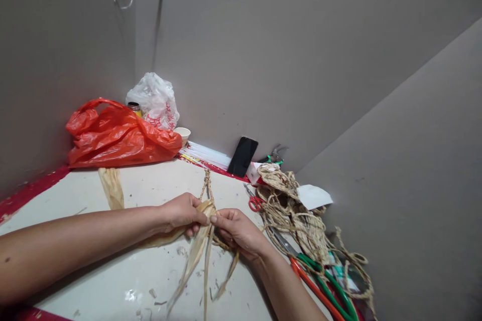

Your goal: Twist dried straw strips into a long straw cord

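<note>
Husk strips (205, 241), dry and pale tan, are sitting pinched between two hands just above the white table (150, 180), near its front middle. Three loose ends are trailing down from the grip towards the near edge, one broad and two thin. One braided cord (207, 185) is running from the same grip away across the table towards the back wall. The left hand (184, 210) is closing its fingers together on the husk strips from the left. The right hand (237, 230) is pressing thumb and forefinger together on them from the right, so both hands are meeting at one spot.

Small flakes are lying scattered on the table under the hands. One flat husk piece (112, 188) is lying alone to the left. To the right, one pair of red-handled scissors (255, 203) is resting beside one tangled heap of braided rope (293, 210), with one pair of long green-and-orange-handled shears (324, 281) lying partly under it. Further back, one black phone (243, 156) is leaning on the wall, one paper cup (183, 134) is standing by one red plastic bag (116, 135), and one white plastic bag (154, 98) is sitting behind that.
</note>
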`<action>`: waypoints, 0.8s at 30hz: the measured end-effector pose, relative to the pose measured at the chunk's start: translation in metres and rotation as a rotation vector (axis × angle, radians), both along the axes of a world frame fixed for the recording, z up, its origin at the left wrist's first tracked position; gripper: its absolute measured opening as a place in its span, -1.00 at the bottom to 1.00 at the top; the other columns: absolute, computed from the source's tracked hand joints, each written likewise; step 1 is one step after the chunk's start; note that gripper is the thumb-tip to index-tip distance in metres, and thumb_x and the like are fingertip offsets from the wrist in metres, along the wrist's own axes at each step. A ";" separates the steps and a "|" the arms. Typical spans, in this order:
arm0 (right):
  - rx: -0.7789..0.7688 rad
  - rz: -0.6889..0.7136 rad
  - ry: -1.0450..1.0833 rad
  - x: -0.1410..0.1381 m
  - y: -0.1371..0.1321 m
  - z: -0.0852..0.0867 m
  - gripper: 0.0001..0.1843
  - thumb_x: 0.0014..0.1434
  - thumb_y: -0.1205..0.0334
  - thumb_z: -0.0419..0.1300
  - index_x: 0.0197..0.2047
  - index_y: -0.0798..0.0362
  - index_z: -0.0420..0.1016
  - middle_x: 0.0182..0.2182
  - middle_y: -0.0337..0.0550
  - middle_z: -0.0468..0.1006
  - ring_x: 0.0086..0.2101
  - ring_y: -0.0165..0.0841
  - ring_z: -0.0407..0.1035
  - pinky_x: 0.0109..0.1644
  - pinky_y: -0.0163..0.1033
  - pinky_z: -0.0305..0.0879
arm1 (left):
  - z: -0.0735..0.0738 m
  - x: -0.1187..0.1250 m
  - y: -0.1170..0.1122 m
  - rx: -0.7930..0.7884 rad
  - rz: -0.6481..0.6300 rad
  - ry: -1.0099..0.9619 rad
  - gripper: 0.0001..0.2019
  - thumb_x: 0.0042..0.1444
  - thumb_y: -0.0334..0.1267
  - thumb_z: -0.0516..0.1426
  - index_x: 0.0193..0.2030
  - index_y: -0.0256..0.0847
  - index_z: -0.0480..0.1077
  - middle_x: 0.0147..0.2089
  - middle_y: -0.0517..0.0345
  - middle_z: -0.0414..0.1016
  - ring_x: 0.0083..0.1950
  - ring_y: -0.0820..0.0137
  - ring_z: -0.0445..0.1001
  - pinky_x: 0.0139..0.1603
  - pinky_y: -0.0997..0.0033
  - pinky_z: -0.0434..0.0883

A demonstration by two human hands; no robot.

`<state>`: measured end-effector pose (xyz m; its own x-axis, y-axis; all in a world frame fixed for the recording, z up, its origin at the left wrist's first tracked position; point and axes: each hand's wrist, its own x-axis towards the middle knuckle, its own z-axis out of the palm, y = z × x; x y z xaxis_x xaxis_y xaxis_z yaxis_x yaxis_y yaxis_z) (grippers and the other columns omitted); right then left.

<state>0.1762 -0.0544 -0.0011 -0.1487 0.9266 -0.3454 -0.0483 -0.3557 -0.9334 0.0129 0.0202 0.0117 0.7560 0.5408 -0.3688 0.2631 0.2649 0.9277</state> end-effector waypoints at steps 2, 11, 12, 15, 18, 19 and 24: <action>0.000 -0.011 -0.009 0.000 0.000 -0.001 -0.61 -0.03 0.01 0.29 -0.59 0.13 0.29 -0.83 -0.47 0.12 -0.78 -0.63 -0.18 -0.70 -0.38 -0.35 | 0.000 0.000 -0.003 0.023 0.011 -0.007 -0.90 -0.22 -0.30 0.15 -0.57 -0.28 0.30 -0.72 0.29 0.23 -0.71 0.56 0.18 -0.69 0.55 0.17; 0.015 -0.040 -0.020 -0.003 0.000 0.000 -0.59 -0.04 0.00 0.29 -0.62 0.12 0.27 -0.84 -0.46 0.12 -0.78 -0.63 -0.17 -0.69 -0.36 -0.35 | 0.008 -0.004 -0.017 0.313 0.097 -0.212 -0.81 -0.09 -0.26 0.15 -0.56 -0.27 0.22 -0.61 0.34 0.18 -0.57 0.61 0.11 -0.57 0.58 0.08; 0.012 -0.038 -0.023 -0.003 0.000 0.000 -0.59 -0.04 0.00 0.29 -0.63 0.12 0.27 -0.84 -0.46 0.12 -0.78 -0.63 -0.17 -0.69 -0.36 -0.36 | 0.012 -0.006 -0.018 0.324 0.103 -0.227 -0.81 -0.07 -0.25 0.14 -0.55 -0.26 0.21 -0.61 0.33 0.20 -0.57 0.60 0.13 -0.56 0.58 0.09; 0.009 -0.036 -0.023 -0.003 0.000 0.000 -0.59 -0.03 0.01 0.29 -0.63 0.12 0.28 -0.84 -0.47 0.11 -0.78 -0.63 -0.18 -0.68 -0.36 -0.36 | 0.036 -0.017 -0.014 0.300 0.073 -0.212 -0.79 0.04 -0.15 0.07 -0.48 -0.23 0.22 -0.67 0.32 0.23 -0.65 0.58 0.16 -0.60 0.56 0.12; -0.007 -0.054 -0.027 -0.002 0.000 -0.001 -0.63 -0.04 0.05 0.29 -0.61 0.13 0.30 -0.83 -0.47 0.12 -0.77 -0.63 -0.16 -0.68 -0.36 -0.35 | 0.073 -0.037 -0.003 0.385 0.046 -0.156 -0.70 0.05 -0.07 0.06 -0.55 -0.22 0.18 -0.69 0.30 0.20 -0.68 0.59 0.13 -0.62 0.55 0.10; -0.013 -0.059 -0.032 -0.002 -0.001 -0.001 -0.64 -0.04 0.06 0.30 -0.60 0.14 0.31 -0.83 -0.46 0.13 -0.77 -0.63 -0.16 -0.68 -0.36 -0.35 | 0.087 -0.046 0.004 0.453 0.075 -0.144 -0.69 0.06 -0.06 0.06 -0.56 -0.22 0.17 -0.68 0.30 0.19 -0.67 0.59 0.13 -0.61 0.56 0.09; -0.024 -0.061 -0.049 -0.002 -0.001 -0.002 -0.65 -0.05 0.07 0.30 -0.61 0.14 0.32 -0.83 -0.46 0.13 -0.78 -0.63 -0.15 -0.69 -0.37 -0.35 | 0.140 -0.095 0.054 0.896 0.296 0.121 -0.79 0.09 -0.23 0.03 -0.47 -0.33 0.24 -0.60 0.37 0.10 -0.55 0.71 0.10 -0.38 0.60 0.07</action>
<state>0.1743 -0.0551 -0.0029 -0.0748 0.9249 -0.3727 -0.0253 -0.3754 -0.9265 -0.0822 0.0739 0.1518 0.5269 0.8238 0.2091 0.4074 -0.4608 0.7885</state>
